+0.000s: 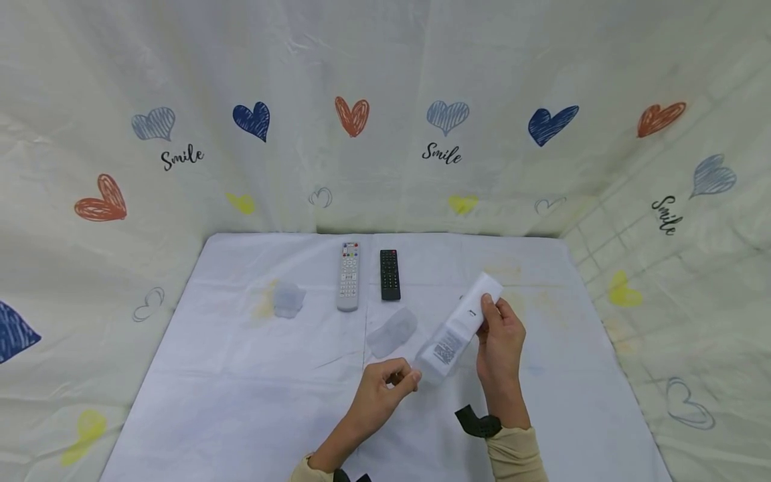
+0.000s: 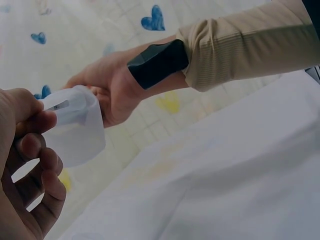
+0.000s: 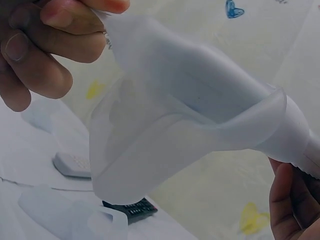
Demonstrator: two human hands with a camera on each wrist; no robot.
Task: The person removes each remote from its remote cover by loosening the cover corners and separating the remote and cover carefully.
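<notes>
A white, partly see-through plastic sleeve point(image 1: 460, 328) with a printed square code is held aslant above the table. My right hand point(image 1: 501, 338) grips its far upper end, thumb on top. At the near lower end, my left hand point(image 1: 385, 391) pinches the rim between thumb and forefinger, as the left wrist view shows on the sleeve point(image 2: 75, 127). In the right wrist view the mouth of the sleeve point(image 3: 200, 95) gapes wide. Whether anything lies deeper inside, I cannot tell.
A grey remote control point(image 1: 348, 278) and a black remote control point(image 1: 390, 276) lie side by side at the back of the white-covered table point(image 1: 241, 402). Two flat, see-through grey pieces lie there too, one left point(image 1: 288, 299) and one near the middle point(image 1: 392, 333). Printed sheeting encloses the table.
</notes>
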